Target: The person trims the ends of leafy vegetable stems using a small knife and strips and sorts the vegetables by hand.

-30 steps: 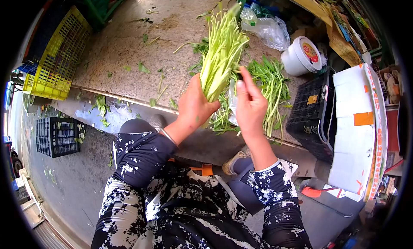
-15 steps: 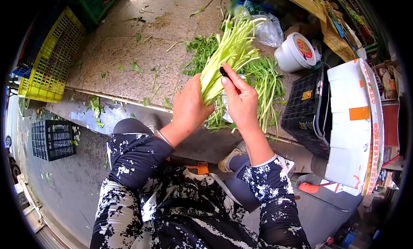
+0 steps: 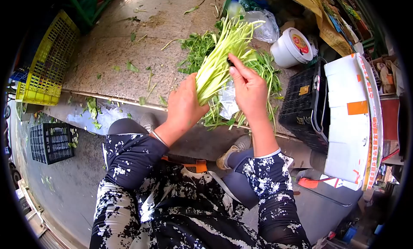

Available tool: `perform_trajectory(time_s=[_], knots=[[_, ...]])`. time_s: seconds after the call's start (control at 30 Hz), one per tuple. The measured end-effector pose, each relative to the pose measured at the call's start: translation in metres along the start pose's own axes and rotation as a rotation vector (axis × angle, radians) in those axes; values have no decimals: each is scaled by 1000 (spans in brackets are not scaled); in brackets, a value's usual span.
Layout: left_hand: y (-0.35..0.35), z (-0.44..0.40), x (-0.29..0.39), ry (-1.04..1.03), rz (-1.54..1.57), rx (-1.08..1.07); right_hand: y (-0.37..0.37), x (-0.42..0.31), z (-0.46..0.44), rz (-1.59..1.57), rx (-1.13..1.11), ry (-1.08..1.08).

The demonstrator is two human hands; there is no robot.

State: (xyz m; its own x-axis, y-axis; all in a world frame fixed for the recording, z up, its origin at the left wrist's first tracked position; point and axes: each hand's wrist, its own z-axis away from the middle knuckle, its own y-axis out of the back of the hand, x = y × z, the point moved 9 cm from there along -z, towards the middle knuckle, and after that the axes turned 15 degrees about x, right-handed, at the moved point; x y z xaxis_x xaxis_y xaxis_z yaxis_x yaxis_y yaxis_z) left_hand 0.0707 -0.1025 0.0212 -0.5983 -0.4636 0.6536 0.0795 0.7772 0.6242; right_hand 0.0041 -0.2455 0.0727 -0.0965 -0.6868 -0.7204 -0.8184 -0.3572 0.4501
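Observation:
My left hand (image 3: 184,103) is closed round the lower part of a bunch of pale green leafy-vegetable stems (image 3: 221,55), which fans out up and to the right. Against the right side of the bunch is my right hand (image 3: 249,92), its thumb and forefinger pinched together. A small black object (image 3: 230,61) shows between them; its exact kind is mostly hidden by the fingers. Under and behind the bunch, leafy green stalks (image 3: 272,77) lie heaped on the stone slab. White plastic (image 3: 229,100) pokes out of the heap beneath my hands.
A white lidded bucket (image 3: 284,52), a black crate (image 3: 301,107) and a white foam box (image 3: 346,124) stand at the right. To the left are a yellow crate (image 3: 49,61) and a small dark crate (image 3: 51,145) on the ground. Leaf scraps lie scattered on the slab (image 3: 112,55).
My right hand has shifted a little right and down relative to my left, uncovering more white plastic between them. The bunch stays in my left hand. The whole view has shifted slightly.

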Motion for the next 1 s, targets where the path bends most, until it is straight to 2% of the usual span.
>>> perform_trajectory(time_s=[0.07,0.13,0.2,0.23,0.27,0.33,0.47,0.53,0.57,0.6,0.67,0.73,0.8,0.83,0.87,0.93,1.0], knots=[[-3,0,-4,34,23,-38,27,-5,-9,104,220,21],[-3,0,-8,95,31,-75,36,-20,-15,25,249,86],[-4,0,-13,150,41,-118,17,-6,0,-283,-22,-342],[-5,0,-14,153,33,-128,5,-10,8,-247,-119,-298],[-6,1,-14,154,26,-141,-7,-1,20,-261,-204,-378],[-2,0,-11,159,28,-134,-24,1,29,-450,-161,-353],[3,-3,-7,115,73,-53,-26,8,34,-464,-142,-445],[5,-6,-4,92,90,-33,-5,-11,22,-29,4,-32],[7,-7,0,68,109,-15,4,-20,22,111,91,74],[7,-7,1,69,109,-15,4,-21,21,111,90,75],[8,-9,0,67,70,-7,14,-54,25,397,255,509],[9,-11,-2,112,75,-32,19,-52,22,477,246,572],[10,-11,-9,162,80,-51,50,-34,6,216,390,266],[6,-8,-17,253,113,-110,50,-31,4,80,355,226],[1,-5,-24,339,147,-170,48,-35,12,75,349,232],[0,-5,-28,359,178,-167,4,-6,41,-351,15,-461],[-6,0,-32,372,208,-184,-25,-10,62,-450,-168,-473]])
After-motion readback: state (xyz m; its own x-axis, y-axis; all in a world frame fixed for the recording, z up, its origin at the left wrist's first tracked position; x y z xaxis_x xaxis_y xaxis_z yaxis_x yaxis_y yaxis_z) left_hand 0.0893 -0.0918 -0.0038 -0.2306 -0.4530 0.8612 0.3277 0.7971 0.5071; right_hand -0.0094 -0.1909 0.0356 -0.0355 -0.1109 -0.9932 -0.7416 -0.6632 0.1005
